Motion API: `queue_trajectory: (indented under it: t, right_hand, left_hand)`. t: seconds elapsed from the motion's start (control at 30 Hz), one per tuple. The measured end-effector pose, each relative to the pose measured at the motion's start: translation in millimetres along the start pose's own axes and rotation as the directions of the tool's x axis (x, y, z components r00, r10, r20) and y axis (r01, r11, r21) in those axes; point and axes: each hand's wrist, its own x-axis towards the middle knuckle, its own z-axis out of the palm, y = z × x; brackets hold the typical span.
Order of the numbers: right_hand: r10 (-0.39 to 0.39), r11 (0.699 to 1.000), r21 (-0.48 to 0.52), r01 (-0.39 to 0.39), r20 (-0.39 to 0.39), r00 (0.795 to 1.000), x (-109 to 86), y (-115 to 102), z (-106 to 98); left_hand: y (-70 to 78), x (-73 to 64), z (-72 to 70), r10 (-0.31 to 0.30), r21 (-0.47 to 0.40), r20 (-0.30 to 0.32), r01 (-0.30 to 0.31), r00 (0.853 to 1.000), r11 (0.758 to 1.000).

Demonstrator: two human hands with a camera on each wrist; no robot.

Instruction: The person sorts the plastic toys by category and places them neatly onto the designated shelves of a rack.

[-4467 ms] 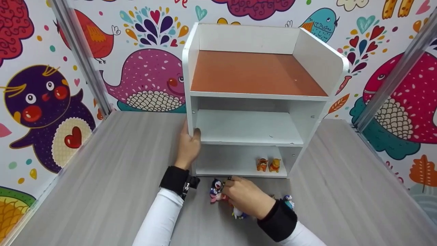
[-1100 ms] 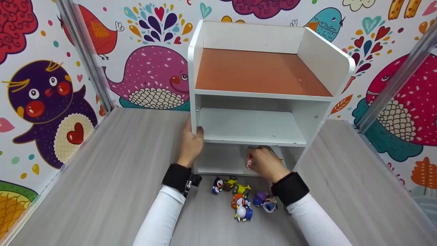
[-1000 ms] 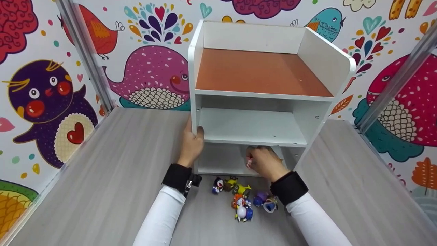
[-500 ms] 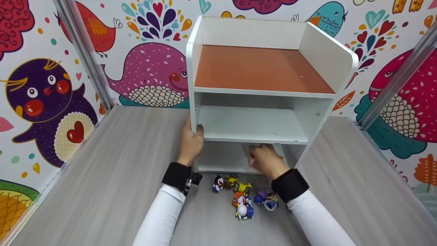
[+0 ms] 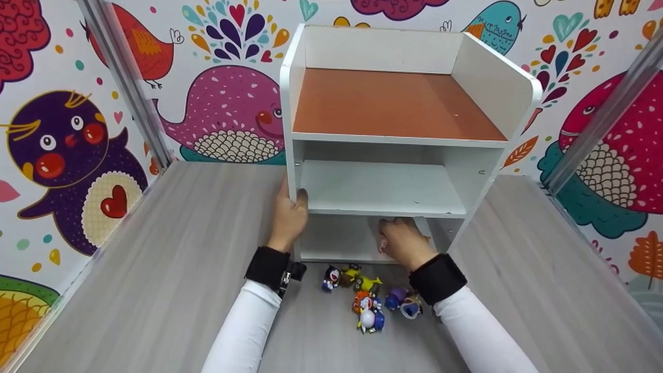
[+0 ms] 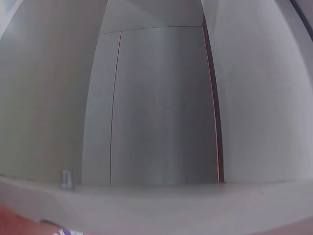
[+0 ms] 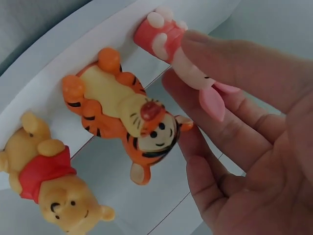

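- Pinching the pink pig toy (image 7: pixel 187 71) between thumb and finger, your right hand (image 5: pixel 406 241) sits in the bottom compartment, just below the centre of the head view; you cannot tell whether the toy's feet bear on the board.
- Beside it in the right wrist view, your tiger toy (image 7: pixel 122 107) fills the middle and your bear toy (image 7: pixel 49 174) the lower left.
- Around them stands your white shelf (image 5: pixel 386 189); your left hand (image 5: pixel 290 220) grips its left side, thumb on the front edge.
- Before the shelf, at bottom centre, your other small toys (image 5: pixel 366 284) lie clustered on the grey floor (image 5: pixel 207 259).
- Behind, across the top, you have a cartoon-printed wall (image 5: pixel 228 114).
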Motion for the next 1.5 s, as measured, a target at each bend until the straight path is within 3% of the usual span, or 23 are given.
queue_trajectory:
  t: [0.17,0.4,0.6,0.7,0.9,1.17,1.5]
  right_hand:
    - [0.051,0.999,-0.006,-0.051,0.060,0.997,-0.7,-0.2,-0.9]
    - [0.055,0.998,0.033,-0.058,0.082,0.995,0.0,-2.2,-7.1]
    - [-0.041,0.998,0.046,0.045,-0.082,0.996,-13.8,-5.5,-17.1]
    - [-0.103,0.994,0.014,0.107,-0.174,0.979,-26.5,-10.8,-24.3]
    - [-0.228,0.971,0.020,0.240,-0.249,0.941,-40.0,-19.0,-38.4]
    - [-0.296,0.949,0.059,0.309,-0.160,0.942,-42.8,-15.1,-44.6]
    - [-0.370,0.925,0.127,0.357,0.094,0.924,-42.7,-16.0,-35.5]
  left_hand:
    - [-0.8,-0.5,-0.3,-0.022,0.003,0.014,0.022,1.000,1.000]
    - [0.5,0.0,-0.7,-0.029,-0.002,0.023,0.029,0.999,1.000]
    - [-0.5,0.5,1.1,-0.017,-0.018,0.027,0.017,0.999,1.000]
    - [1.0,1.1,1.4,-0.012,-0.016,0.025,0.013,1.000,1.000]
    - [3.4,1.7,-0.5,-0.025,0.003,0.015,0.024,1.000,1.000]
    - [3.1,0.0,-4.6,-0.033,0.014,0.016,0.032,0.999,0.999]
    - [1.1,-0.6,-5.6,-0.036,0.026,0.046,0.035,0.998,0.999]
